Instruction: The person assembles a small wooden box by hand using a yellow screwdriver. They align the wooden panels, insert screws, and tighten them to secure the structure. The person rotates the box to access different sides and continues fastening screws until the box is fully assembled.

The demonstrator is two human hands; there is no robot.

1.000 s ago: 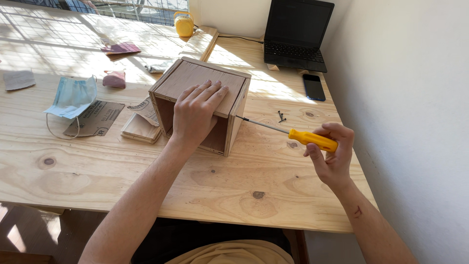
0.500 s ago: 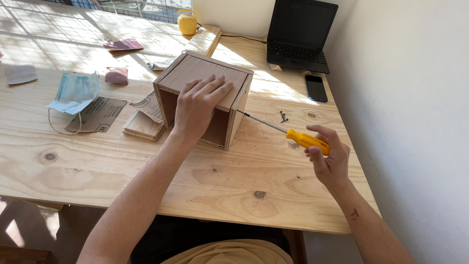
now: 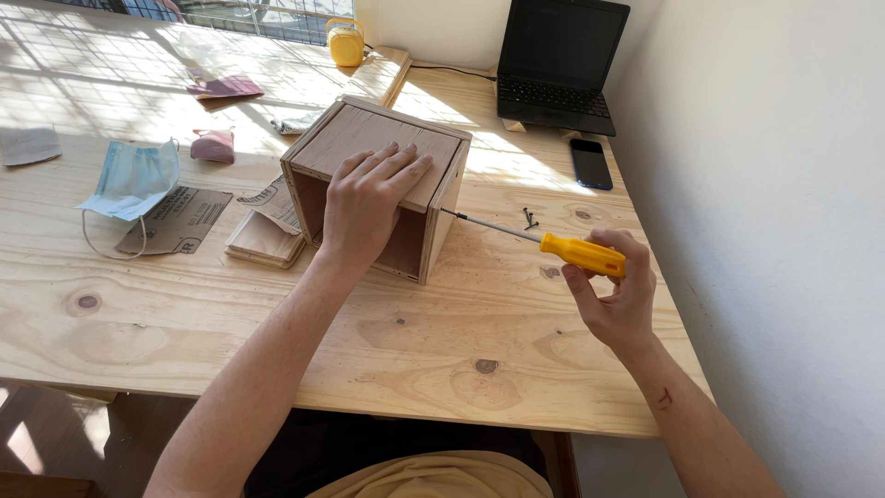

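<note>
A small open-fronted wooden box [image 3: 442,207] stands on the plywood table [image 3: 461,341]. My left hand [image 3: 369,203] lies flat on the box's top, fingers spread, pressing down. My right hand [image 3: 613,290] grips the yellow handle of a screwdriver [image 3: 581,253]. Its thin metal shaft runs left, and the tip touches the box's right side panel. A few dark screws [image 3: 530,219] lie on the table just behind the shaft.
Left of the box are small wood blocks [image 3: 265,238], sandpaper sheets [image 3: 175,221] and a blue face mask [image 3: 134,178]. At the back stand a laptop [image 3: 558,65], a dark phone [image 3: 590,163] and a yellow container [image 3: 346,43]. A white wall runs along the right.
The view has shifted slightly. My right hand has turned a little on the screwdriver handle; my left hand stays on the box top.
</note>
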